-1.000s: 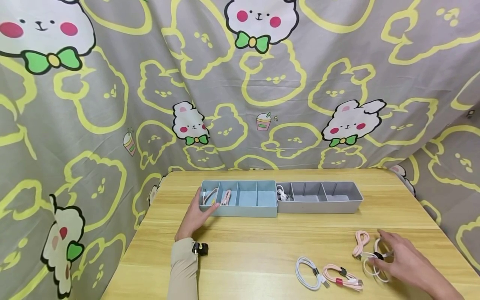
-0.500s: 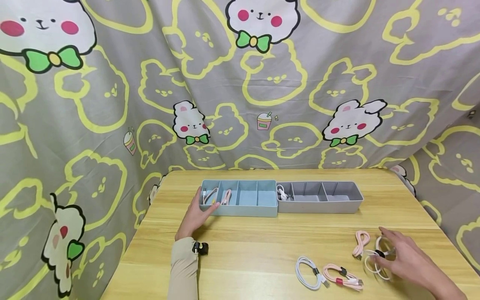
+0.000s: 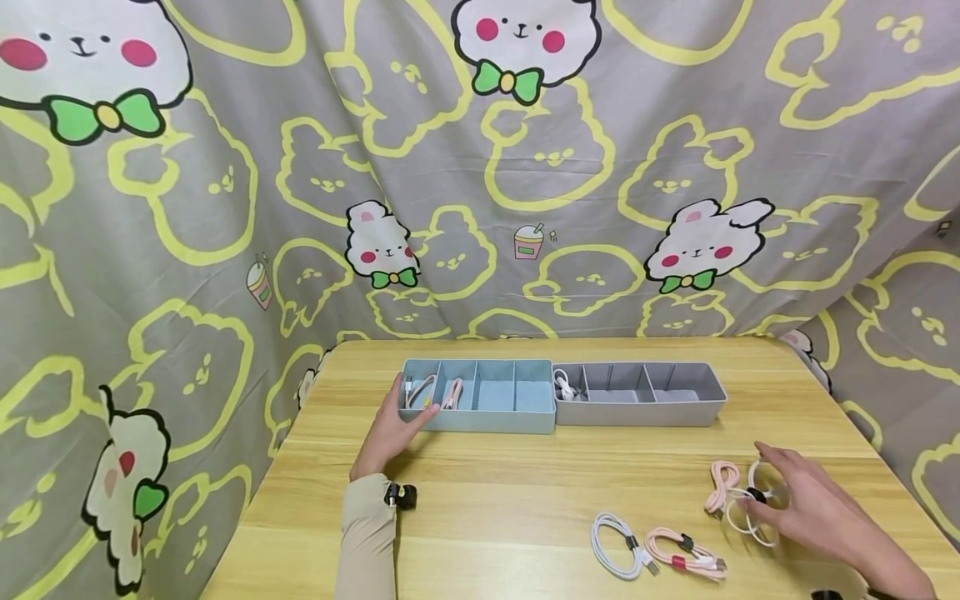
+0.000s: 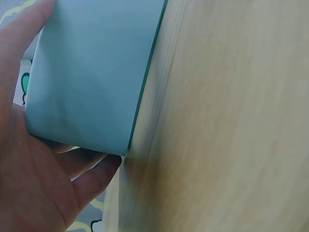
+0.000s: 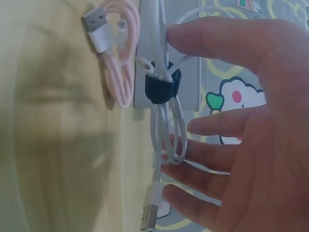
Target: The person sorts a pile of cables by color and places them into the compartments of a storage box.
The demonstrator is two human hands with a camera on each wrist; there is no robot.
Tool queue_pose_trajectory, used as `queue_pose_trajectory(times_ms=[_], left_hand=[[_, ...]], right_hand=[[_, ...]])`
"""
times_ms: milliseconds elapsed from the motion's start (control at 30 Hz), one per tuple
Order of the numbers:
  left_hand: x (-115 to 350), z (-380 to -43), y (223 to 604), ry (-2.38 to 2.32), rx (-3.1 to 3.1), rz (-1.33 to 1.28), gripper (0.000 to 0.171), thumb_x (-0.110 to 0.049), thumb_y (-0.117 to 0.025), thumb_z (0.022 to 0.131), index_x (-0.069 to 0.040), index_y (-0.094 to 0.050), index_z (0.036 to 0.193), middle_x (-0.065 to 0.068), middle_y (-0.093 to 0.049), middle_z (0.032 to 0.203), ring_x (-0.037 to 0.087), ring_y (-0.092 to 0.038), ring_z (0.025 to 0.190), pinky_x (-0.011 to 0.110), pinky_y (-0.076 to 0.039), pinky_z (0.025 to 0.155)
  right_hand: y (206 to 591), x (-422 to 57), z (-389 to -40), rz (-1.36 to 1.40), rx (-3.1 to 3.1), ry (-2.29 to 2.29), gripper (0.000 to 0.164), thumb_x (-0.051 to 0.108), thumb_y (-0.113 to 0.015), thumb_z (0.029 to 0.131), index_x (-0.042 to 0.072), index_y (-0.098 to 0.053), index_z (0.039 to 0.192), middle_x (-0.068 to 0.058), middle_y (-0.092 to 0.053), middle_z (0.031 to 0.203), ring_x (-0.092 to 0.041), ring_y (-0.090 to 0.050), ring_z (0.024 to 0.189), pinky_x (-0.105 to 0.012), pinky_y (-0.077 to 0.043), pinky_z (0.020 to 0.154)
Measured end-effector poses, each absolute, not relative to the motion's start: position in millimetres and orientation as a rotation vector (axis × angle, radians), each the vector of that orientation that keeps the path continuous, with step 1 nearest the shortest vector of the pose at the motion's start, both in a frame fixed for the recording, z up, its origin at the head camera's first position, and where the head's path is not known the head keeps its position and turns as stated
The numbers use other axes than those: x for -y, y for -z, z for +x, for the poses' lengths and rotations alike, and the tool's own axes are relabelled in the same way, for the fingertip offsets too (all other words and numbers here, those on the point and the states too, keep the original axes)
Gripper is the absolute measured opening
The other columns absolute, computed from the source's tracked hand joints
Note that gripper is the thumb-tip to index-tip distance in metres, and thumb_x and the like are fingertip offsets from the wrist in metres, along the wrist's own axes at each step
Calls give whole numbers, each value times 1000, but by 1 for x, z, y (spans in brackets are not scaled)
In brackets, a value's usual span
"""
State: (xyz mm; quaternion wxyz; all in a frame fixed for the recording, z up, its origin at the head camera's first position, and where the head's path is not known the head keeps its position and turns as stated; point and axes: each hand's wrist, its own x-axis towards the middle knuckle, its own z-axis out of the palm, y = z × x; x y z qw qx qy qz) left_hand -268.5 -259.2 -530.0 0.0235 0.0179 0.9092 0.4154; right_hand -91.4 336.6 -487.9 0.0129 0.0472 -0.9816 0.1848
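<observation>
Holding, right hand [image 3: 813, 512]: white USB cable [image 5: 166, 108], between thumb and fingertips, its black strap [image 5: 161, 90] around the middle.
Cable's place: over the counter [image 3: 495, 492], just beside a coiled pink cable [image 3: 723, 479].
Left hand [image 3: 390, 429]: gripping the left end of the blue divided organizer [image 3: 483, 422], thumb over its front rim.
Gray organizer [image 3: 641, 414]: end to end with the blue one, well apart from the white cable.

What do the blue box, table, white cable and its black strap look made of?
Blue box: likely plastic, matte; smooth, evenly coloured walls, rounded corners.
Table: wood or wood-look laminate, slight sheen; grain shows, can't tell which.
White cable: probably rubbery plastic coating, smooth, no visible weave.
Black strap: perhaps fabric, dull; it bends round the cable, but weave isn't clear.
</observation>
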Motion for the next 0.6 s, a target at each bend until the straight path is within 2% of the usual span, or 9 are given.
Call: queue_pose_trajectory(times_ms=[433, 600], left_hand=[[259, -268, 529, -1281, -2809, 55, 119, -78, -65, 84, -27, 0, 168, 18, -12, 175, 45, -20, 159, 69, -22, 125], [259, -269, 529, -1278, -2813, 57, 120, -79, -65, 84, -25, -1, 169, 18, -13, 174, 45, -20, 158, 69, -23, 125]], right_hand=[[474, -332, -101, 182, 3043, -532, 97, 46, -84, 84, -15, -44, 147, -43, -53, 135, -63, -51, 117, -75, -47, 88], [469, -329, -105, 177, 3052, -530, 99, 48, -84, 83, -15, -43, 147, -43, -52, 137, -64, -51, 118, -75, -46, 88]])
